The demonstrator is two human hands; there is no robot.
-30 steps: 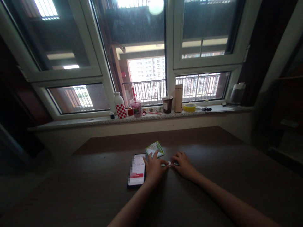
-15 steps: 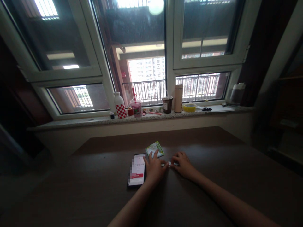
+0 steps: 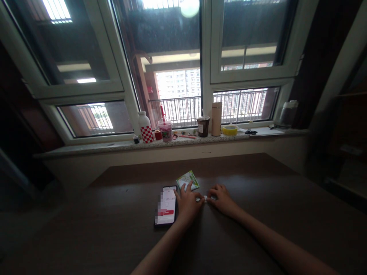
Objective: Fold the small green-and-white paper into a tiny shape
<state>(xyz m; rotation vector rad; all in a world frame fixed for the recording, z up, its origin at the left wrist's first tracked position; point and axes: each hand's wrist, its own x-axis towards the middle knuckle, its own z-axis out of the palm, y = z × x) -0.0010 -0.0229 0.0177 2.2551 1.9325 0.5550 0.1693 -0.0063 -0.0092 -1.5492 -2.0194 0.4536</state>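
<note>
Between my two hands is a small white piece [image 3: 205, 198], too small to tell its kind. My left hand [image 3: 188, 204] pinches its left side between thumb and index finger, with the other fingers spread toward a green-and-white packet [image 3: 187, 178]. From the other side, my right hand [image 3: 221, 199] pinches the same piece, its remaining fingers curled. Left of my left hand, a phone [image 3: 166, 206] lies face up with its screen lit, showing digits and a red bar. The packet lies flat just beyond my left fingertips, which partly cover its lower edge.
The dark brown table [image 3: 114, 244] reaches to the wall under the window. Along the stone sill [image 3: 120, 147] stand a checkered bottle [image 3: 146, 130], a pink drink cup [image 3: 165, 130], a dark cup [image 3: 203, 126], a tan flask [image 3: 216, 119], yellow tape [image 3: 229, 131] and scissors [image 3: 251, 132].
Both hands keep nearly the same place and pinch; the white piece shows little visible difference. The digits on the phone screen have changed.
</note>
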